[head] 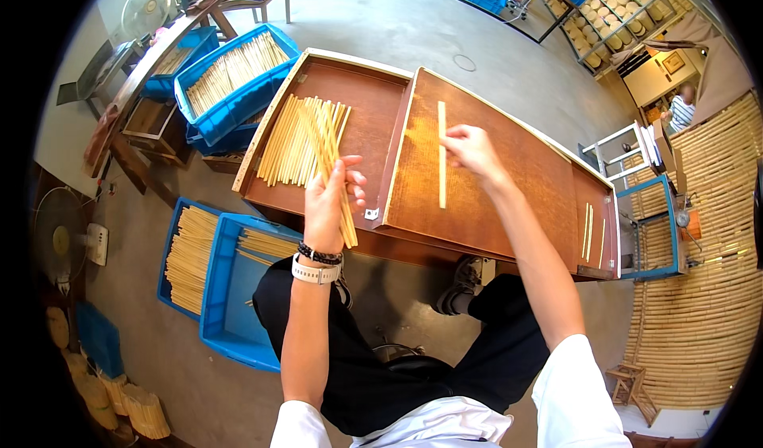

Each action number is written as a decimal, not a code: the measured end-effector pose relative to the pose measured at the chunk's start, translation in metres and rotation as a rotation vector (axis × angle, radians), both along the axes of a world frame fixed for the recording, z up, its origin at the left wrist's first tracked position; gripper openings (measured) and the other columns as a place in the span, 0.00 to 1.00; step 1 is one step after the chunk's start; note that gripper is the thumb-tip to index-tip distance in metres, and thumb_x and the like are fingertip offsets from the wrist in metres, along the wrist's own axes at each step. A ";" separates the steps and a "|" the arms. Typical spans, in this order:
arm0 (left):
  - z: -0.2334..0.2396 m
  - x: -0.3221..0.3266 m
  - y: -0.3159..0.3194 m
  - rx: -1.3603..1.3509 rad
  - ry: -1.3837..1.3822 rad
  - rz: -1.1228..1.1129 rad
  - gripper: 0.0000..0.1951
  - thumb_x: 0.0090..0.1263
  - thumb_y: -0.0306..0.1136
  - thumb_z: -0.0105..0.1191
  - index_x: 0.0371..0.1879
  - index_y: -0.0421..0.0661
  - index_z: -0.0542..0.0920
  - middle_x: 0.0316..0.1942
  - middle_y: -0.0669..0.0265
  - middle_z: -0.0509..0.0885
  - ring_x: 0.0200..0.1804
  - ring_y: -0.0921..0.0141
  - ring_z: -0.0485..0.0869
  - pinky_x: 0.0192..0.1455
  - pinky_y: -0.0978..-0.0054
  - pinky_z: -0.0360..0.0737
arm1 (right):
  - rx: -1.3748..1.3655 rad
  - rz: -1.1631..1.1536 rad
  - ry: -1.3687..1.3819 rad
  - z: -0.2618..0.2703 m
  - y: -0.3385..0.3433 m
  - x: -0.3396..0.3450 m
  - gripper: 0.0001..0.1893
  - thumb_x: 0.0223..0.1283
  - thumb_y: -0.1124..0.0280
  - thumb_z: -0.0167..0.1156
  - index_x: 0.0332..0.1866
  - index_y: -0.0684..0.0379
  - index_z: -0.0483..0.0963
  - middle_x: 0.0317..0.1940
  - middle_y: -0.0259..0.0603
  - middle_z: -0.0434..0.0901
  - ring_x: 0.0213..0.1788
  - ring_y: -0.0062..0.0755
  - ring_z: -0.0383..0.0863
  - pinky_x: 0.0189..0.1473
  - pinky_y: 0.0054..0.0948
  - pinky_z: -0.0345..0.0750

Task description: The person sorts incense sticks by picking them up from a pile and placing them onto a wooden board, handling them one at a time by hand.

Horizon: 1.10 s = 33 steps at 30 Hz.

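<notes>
My left hand is closed around a small bundle of thin bamboo sticks, which slant up over the left tray. Under and beside them, a layer of similar pale sticks lies in that reddish-brown wooden tray. My right hand has thumb and fingertips at a pale strip, apparently one or more sticks, upright in view over the brown wooden board. Whether the strip rests on the board cannot be told. At the right end, several single sticks lie in a lower section.
Blue plastic crates of sticks stand at the upper left and lower left. A fan is behind them. A blue metal frame and a bamboo wall are at right. A person is farther back.
</notes>
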<state>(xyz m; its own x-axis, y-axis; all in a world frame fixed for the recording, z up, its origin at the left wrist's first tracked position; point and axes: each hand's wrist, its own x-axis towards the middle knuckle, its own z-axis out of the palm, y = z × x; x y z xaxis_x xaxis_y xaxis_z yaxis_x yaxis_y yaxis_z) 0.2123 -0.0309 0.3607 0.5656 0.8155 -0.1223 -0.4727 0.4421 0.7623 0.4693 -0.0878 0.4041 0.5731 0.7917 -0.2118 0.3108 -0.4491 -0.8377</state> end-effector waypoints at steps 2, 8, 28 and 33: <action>0.004 -0.009 0.008 0.003 0.021 0.081 0.16 0.79 0.39 0.44 0.54 0.39 0.76 0.28 0.73 0.78 0.24 0.84 0.74 0.26 0.90 0.72 | 0.026 0.073 0.031 -0.005 0.038 -0.033 0.11 0.58 0.70 0.62 0.41 0.67 0.76 0.27 0.39 0.80 0.28 0.23 0.79 0.31 0.24 0.78; -0.005 -0.014 0.023 -0.019 -0.016 0.114 0.16 0.79 0.39 0.44 0.53 0.39 0.76 0.29 0.72 0.80 0.25 0.83 0.75 0.27 0.89 0.73 | -0.003 0.043 -0.202 -0.063 0.117 -0.076 0.14 0.46 0.65 0.64 0.35 0.64 0.81 0.30 0.57 0.84 0.33 0.45 0.86 0.37 0.37 0.82; -0.005 -0.012 0.026 -0.048 0.035 0.014 0.17 0.79 0.40 0.45 0.53 0.39 0.77 0.31 0.70 0.81 0.26 0.83 0.76 0.28 0.88 0.74 | 0.223 0.178 0.245 -0.066 0.111 -0.090 0.09 0.62 0.70 0.59 0.42 0.64 0.80 0.30 0.36 0.83 0.31 0.20 0.82 0.32 0.23 0.79; -0.001 -0.008 0.019 -0.046 0.084 -0.105 0.17 0.79 0.40 0.45 0.53 0.39 0.77 0.32 0.69 0.82 0.26 0.82 0.77 0.28 0.87 0.76 | 0.214 0.342 0.321 -0.010 0.060 -0.105 0.10 0.63 0.68 0.61 0.41 0.65 0.80 0.33 0.36 0.84 0.34 0.21 0.82 0.35 0.21 0.76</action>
<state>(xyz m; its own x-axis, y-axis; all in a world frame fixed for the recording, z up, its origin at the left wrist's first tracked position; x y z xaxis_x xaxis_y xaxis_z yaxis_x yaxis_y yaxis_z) 0.2041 -0.0117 0.3601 0.6336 0.7450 -0.2085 -0.3576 0.5210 0.7751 0.3647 -0.0274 0.3942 0.2066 0.9672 -0.1475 0.1221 -0.1751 -0.9770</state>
